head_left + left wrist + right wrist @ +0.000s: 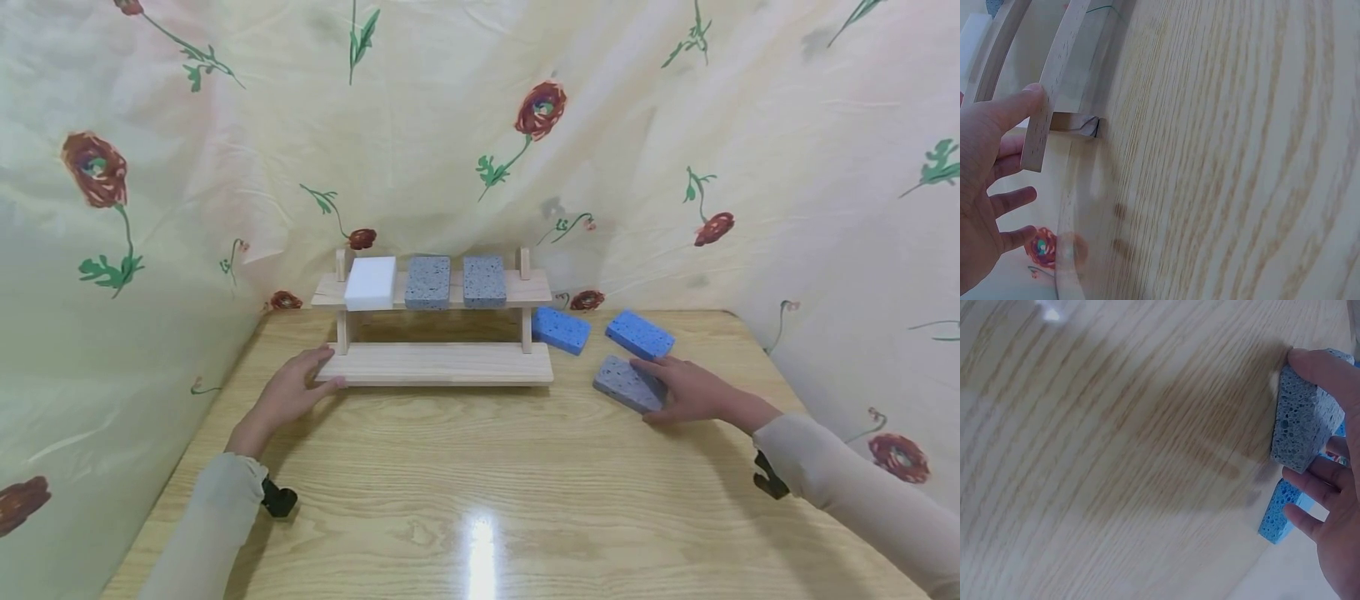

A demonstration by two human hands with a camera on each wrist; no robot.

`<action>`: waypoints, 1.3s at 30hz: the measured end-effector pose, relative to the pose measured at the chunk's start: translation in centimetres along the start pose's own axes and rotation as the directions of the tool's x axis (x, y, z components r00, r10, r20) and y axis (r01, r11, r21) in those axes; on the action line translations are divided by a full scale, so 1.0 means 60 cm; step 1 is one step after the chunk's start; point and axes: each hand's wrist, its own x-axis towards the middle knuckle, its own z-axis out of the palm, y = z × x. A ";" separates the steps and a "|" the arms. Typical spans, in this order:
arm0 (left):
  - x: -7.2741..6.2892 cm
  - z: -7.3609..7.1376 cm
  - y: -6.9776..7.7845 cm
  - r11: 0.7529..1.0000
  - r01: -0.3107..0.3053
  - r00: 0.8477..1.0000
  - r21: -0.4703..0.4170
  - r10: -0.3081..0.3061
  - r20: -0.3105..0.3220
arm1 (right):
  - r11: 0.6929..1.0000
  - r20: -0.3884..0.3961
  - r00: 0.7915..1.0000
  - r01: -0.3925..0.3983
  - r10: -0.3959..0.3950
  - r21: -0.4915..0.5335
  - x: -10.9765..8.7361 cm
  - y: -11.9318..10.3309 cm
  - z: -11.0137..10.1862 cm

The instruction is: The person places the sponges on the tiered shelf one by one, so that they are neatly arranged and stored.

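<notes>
A two-tier wooden shelf (442,365) stands toward the back of the table. My left hand (288,390) holds the left end of its lower board, thumb on the front edge, as the left wrist view also shows with the board end (1038,137). On the upper tier lie a white sponge (371,283) and two grey sponges, one in the middle (427,282) and one on the right (484,281). Over on the right, my right hand (690,392) grips another grey sponge (622,382) between thumb and fingers. In the right wrist view, this sponge (1300,419) has a speckled, porous face.
Two blue sponges lie on the table (480,458) right of the shelf: one partly behind its right post (561,330), the other just beyond my right hand (640,334). A flowered cloth (435,150) hangs behind and at both sides.
</notes>
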 end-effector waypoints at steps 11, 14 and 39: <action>-0.001 0.000 -0.001 1.000 -0.001 1.000 -0.002 0.001 -0.002 | 1.000 -0.051 0.998 0.023 -0.022 0.011 0.003 -0.011 0.005; -0.002 0.000 0.001 1.000 -0.002 1.000 -0.005 0.002 -0.002 | 0.999 -0.074 0.996 0.049 -0.049 0.001 0.005 -0.019 0.004; 0.002 0.001 -0.004 1.000 -0.002 1.000 0.002 0.002 -0.006 | 0.998 -0.100 0.993 0.067 -0.067 0.000 0.022 -0.027 0.001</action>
